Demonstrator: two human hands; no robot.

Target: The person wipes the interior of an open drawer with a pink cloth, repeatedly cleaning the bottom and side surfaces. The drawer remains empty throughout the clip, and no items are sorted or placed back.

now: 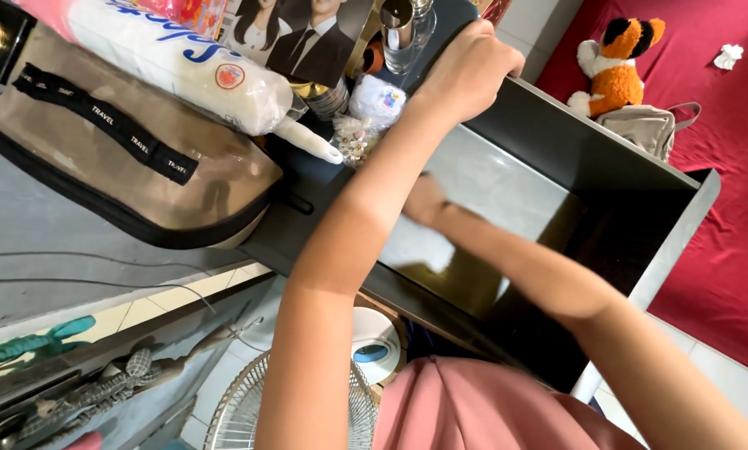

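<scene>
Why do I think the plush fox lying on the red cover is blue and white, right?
Not quite. The head view shows the plush fox is orange, black and white, not blue and white. It does lie on the red cover, beside a beige bag.

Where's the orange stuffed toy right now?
In the head view, the orange stuffed toy lies at upper right on the red bedcover, just above a beige bag, beyond the dark shelf.

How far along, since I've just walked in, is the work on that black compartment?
Done: nothing I can tell. In hand: left hand grips the black compartment by its top edge; right hand, blurred, is against its glossy inside. Left: travel bag sits beside it.
</scene>
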